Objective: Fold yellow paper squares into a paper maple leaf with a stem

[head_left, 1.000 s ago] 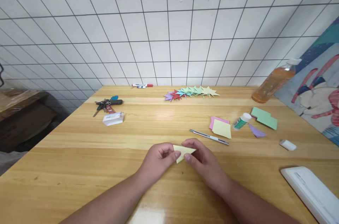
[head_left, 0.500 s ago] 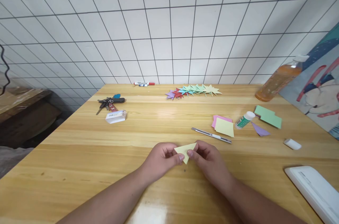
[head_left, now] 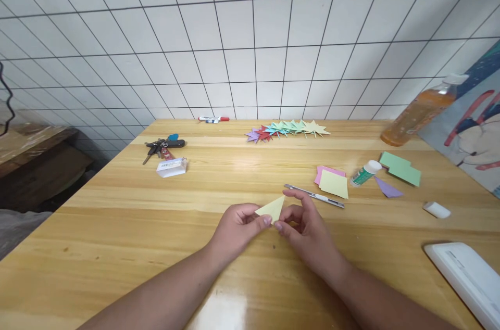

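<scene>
A pale yellow sheet of paper (head_left: 272,208), folded into a triangle, is held up over the table in front of me. My left hand (head_left: 244,227) pinches its left side, thumb in front and fingers partly hidden behind. At the lower corner, the thumb of my right hand (head_left: 304,231) meets the paper. The right index finger is raised beside the upper right corner, and the other fingers curl behind. Just beyond my right hand lies a slim utility knife (head_left: 316,196). Past it are a yellow paper stack (head_left: 333,184) and pink paper (head_left: 323,173).
A row of folded paper stars (head_left: 287,129) lies near the tiled wall. To the right are a glue stick (head_left: 365,173), green papers (head_left: 402,168), a purple triangle (head_left: 388,187), an eraser (head_left: 436,210), a bottle (head_left: 424,111) and a white device (head_left: 464,278). Keys (head_left: 162,148) and a small box (head_left: 172,167) are left.
The yellow triangle has turned, its right corner now pointing up. My right thumb has slid down to the lower corner and the right index finger has lifted and straightened. The view shifted slightly.
</scene>
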A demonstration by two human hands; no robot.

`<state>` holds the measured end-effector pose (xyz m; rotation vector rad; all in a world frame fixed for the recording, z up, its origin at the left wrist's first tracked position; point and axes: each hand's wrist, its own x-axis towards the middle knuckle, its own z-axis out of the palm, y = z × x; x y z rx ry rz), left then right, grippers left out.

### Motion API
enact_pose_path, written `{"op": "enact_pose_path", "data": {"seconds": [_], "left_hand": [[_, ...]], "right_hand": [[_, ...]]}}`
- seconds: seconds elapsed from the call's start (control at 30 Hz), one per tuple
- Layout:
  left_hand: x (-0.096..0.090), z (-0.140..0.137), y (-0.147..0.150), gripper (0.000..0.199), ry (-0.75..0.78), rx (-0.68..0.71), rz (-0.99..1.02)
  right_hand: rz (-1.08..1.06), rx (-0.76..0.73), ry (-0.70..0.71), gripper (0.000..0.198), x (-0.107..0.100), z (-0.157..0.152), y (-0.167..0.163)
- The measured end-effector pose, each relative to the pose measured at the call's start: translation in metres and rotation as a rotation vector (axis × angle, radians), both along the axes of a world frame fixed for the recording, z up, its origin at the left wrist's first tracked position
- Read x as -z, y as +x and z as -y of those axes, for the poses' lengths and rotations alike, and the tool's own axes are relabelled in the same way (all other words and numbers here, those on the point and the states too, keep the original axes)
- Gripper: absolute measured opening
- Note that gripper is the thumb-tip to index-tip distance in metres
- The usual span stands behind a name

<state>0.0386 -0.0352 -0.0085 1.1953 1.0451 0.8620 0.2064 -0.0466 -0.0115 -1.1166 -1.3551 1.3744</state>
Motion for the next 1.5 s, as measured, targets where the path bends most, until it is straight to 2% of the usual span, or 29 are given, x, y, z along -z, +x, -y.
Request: {"op": "enact_pose_path", "data": {"seconds": [0.2,0.27,0.33,0.43,0.5,0.73,0.9,0.97,1.1,1.17,1.27,1.5], "left_hand": [[0.003,0.001,0.001,0.025,0.029,0.029,-0.059],[0.001,-0.001,0.000,0.025,-0.013,0.042,-0.011],[-0.002,-0.002,-0.003,0.024,-0.052,0.040,0.047],[-0.005,-0.005,-0.007,0.023,-0.063,0.032,0.087],[-0.006,-0.006,-0.009,0.021,-0.049,0.046,0.096],[-0.005,-0.005,-0.007,0.022,-0.066,0.163,0.131],[-0.008,-0.003,-0.007,0.022,-0.069,0.172,0.152],[-0.009,-0.003,-0.006,0.021,-0.049,0.152,0.125],[-0.008,-0.001,-0.004,0.021,0.012,0.114,0.059],[-0.006,-0.001,-0.002,0.021,0.037,0.105,0.040],[-0.004,-0.001,0.000,0.022,0.076,0.097,-0.001],[-0.001,0.001,0.003,0.026,0.082,0.079,-0.042]], "right_hand": [[0.044,0.003,0.032,0.034,-0.001,0.001,0.000],[0.081,-0.004,0.121,0.037,-0.002,0.003,0.003],[0.149,-0.028,0.274,0.039,-0.002,0.004,0.006],[0.337,-0.113,0.537,0.036,-0.004,0.005,0.011],[0.454,-0.147,0.648,0.036,-0.006,0.003,0.013],[0.530,-0.135,0.781,0.024,-0.009,-0.003,0.015],[0.477,-0.103,0.730,0.014,-0.012,-0.002,0.015],[0.387,-0.074,0.607,0.012,-0.012,0.000,0.012],[0.142,0.004,0.251,0.008,-0.007,0.003,0.003],[0.069,0.036,0.148,0.010,-0.004,0.002,0.000],[0.065,0.070,0.095,0.013,-0.003,0.001,-0.001],[0.141,0.119,0.094,0.014,-0.005,0.002,-0.004]]}}
